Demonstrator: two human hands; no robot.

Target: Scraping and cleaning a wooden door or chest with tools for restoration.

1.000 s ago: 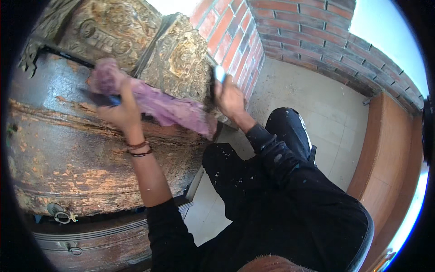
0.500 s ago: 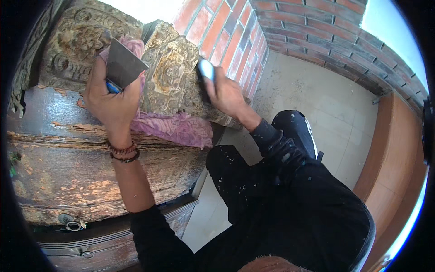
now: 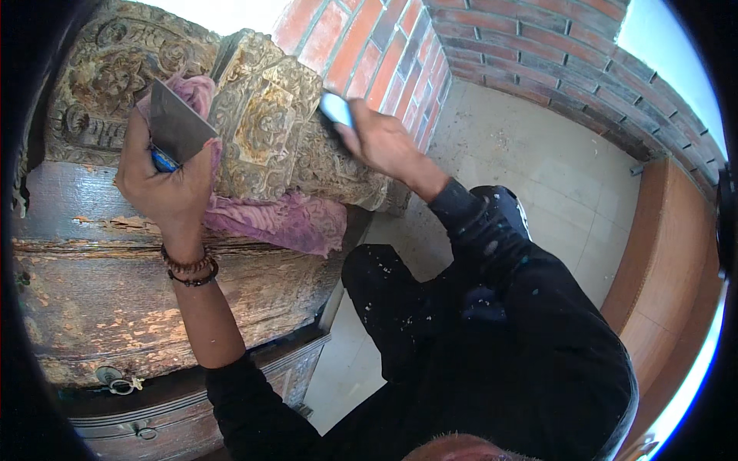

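A carved wooden panel (image 3: 269,127) with raised ornament lies along the top of a worn wooden chest. My left hand (image 3: 165,188) is closed around a scraper (image 3: 175,119) with a flat grey blade and a bit of blue handle showing. Bunched pink cloth (image 3: 196,92) shows beside that hand, against the carving. More of the purple-pink cloth (image 3: 280,223) hangs along the panel's lower edge. At the panel's right side, my right hand (image 3: 384,142) grips a brush (image 3: 336,110) with a pale blue back, its dark bristle side against the carving.
The chest's front (image 3: 169,300) has flaking paint, and ring pulls hang on its drawers (image 3: 146,432). A brick wall (image 3: 530,73) rises behind the tiled floor (image 3: 538,177). An orange-brown wooden ledge (image 3: 653,284) stands at the right. My bent knees are close to the chest's right end.
The carved panel, chest and both hands appear shifted slightly left in view. The brush has tilted and sits a little higher against the carving; both hands keep their grips.
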